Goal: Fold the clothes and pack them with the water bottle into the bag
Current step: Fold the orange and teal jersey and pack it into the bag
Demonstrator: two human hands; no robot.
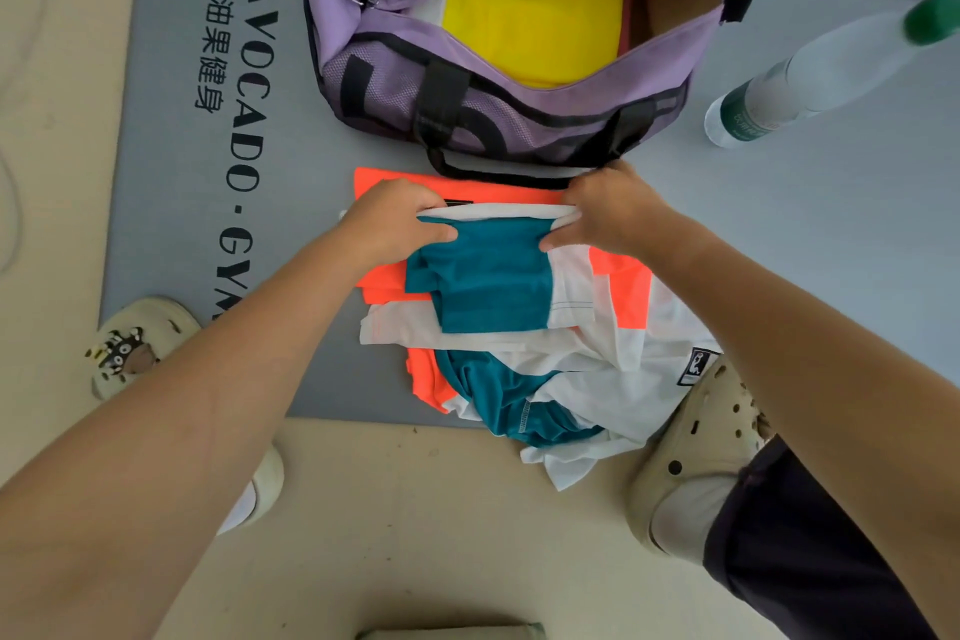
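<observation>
Grey gym mat (pixel 171 203): black print read along left side, "AVOCADO · GYM", last letters cut off by forearm. Beside it, row of Chinese chars, "牛油果健身". Purple duffel bag (pixel 395 5): large black lettering on mesh front, partly hidden by handles, not legible. Water bottle (pixel 795 78): green label w/ white print, too blurred. Small patch on white garment (pixel 696 369): graphic seen, txt too small.

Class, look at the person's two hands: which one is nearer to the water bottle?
Right. The right hand pinches the shirt below-left of the water bottle; the left hand grips it farther left.
</observation>
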